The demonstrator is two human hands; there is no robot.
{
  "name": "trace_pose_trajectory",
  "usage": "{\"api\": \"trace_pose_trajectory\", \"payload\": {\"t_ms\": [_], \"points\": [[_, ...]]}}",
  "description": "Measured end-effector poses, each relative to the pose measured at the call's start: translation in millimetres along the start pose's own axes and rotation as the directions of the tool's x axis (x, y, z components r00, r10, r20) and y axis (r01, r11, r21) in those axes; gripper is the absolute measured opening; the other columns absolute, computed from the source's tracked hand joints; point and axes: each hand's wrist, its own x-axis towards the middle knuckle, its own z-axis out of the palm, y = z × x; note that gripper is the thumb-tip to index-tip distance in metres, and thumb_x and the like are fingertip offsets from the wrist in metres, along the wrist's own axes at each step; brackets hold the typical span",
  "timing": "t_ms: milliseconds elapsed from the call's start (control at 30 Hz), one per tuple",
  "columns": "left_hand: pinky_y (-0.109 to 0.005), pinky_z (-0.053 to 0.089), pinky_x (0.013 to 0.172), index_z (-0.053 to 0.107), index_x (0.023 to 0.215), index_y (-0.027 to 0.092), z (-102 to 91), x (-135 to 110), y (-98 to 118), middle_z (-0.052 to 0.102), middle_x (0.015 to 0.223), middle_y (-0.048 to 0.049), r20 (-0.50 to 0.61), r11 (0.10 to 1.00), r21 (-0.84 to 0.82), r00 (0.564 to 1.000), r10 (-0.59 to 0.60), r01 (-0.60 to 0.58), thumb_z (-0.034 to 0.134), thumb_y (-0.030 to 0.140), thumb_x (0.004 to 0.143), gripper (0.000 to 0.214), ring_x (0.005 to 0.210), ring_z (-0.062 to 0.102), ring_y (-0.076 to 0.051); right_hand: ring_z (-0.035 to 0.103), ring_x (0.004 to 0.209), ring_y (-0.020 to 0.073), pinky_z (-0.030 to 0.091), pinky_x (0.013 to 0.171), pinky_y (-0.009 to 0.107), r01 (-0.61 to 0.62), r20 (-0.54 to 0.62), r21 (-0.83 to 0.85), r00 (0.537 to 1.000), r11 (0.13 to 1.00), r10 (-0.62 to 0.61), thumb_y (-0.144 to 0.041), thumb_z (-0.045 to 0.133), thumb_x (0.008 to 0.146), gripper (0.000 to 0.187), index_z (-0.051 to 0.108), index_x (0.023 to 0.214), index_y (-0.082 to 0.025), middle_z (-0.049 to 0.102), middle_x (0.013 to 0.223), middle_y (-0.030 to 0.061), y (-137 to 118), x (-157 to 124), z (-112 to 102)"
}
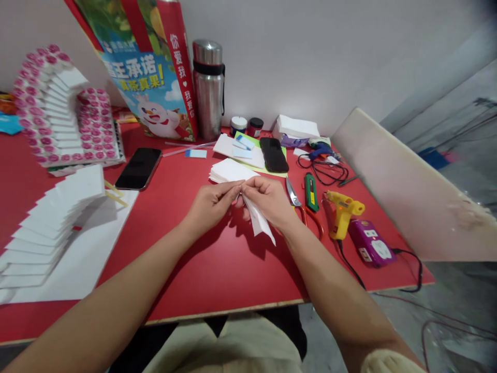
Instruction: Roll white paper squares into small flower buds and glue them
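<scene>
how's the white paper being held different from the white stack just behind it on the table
The held paper is folded or creased, with one end sticking out loosely; the white stack looks flat.
The held paper is up between the left grip and right grip, while the white stack lies on the red table.
The held paper looks thin and narrow; the white stack is layered.
Both are white.

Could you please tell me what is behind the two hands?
Directly behind the left hand and right hand lies a white paper stack; its near edge is partly covered by them.
</scene>
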Motion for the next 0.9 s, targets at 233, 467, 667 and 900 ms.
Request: {"api": "trace_pose_trajectory", "payload": {"t_ms": [233, 467, 667, 900], "points": [[-0.030, 0.053, 0.075, 0.077, 0.119, 0.015, 3.2, -0.2, -5.7, 0.077, 0.085, -0.0056, -0.052, 0.991, 0.101, 0.994, 0.093, -0.088, 0.051, 0.038, 0.102, 0.039, 0.076, 0.069, -0.018, 0.070, 0.049, 0.0154, 0.061, 0.048, 0.026, -0.086, 0.020, 0.137, 0.996, 0.987, 0.084, -0.033, 0.076, 0.086, 0.022, 0.064, 0.083, -0.015, 0.076, 0.071, 0.0046, 0.8, 0.8, 1.5], [-0.030, 0.050, 0.080, 0.076, 0.111, 0.018, 1.8, -1.9, -9.0, 0.080, 0.102, -0.0086, -0.049, 0.908, 0.375, 0.975, 0.218, -0.185, 0.046, 0.032, 0.105, 0.034, 0.088, 0.073, -0.020, 0.074, 0.056, 0.0200, 0.065, 0.055, 0.032, -0.264, 0.100, 0.281, 0.964, 0.923, 0.245, -0.026, 0.069, 0.094, 0.017, 0.068, 0.083, -0.012, 0.076, 0.070, 0.0085, 3.9, 7.6, -5.9], [-0.028, 0.047, 0.074, 0.072, 0.103, 0.018, 0.5, -0.6, -9.5, 0.077, 0.088, -0.0055, -0.083, 0.920, 0.375, 0.984, 0.158, -0.116, 0.046, 0.033, 0.104, 0.031, 0.077, 0.068, -0.017, 0.075, 0.063, 0.0192, 0.067, 0.062, 0.033, -0.380, 0.195, 0.377, 0.924, 0.844, 0.329, -0.022, 0.054, 0.104, 0.023, 0.068, 0.091, -0.011, 0.076, 0.075, 0.0092, 8.6, 12.8, -9.1], [-0.027, 0.046, 0.071, 0.070, 0.097, 0.016, -2.8, -0.3, -6.7, 0.075, 0.083, -0.0041, -0.085, 0.956, 0.282, 0.991, 0.107, -0.079, 0.048, 0.034, 0.103, 0.029, 0.074, 0.066, -0.016, 0.075, 0.063, 0.0180, 0.068, 0.064, 0.034, -0.476, 0.291, 0.444, 0.878, 0.759, 0.381, -0.023, 0.047, 0.107, 0.028, 0.067, 0.093, -0.011, 0.069, 0.073, 0.0031, 4.4, 12.4, -9.4]]}}
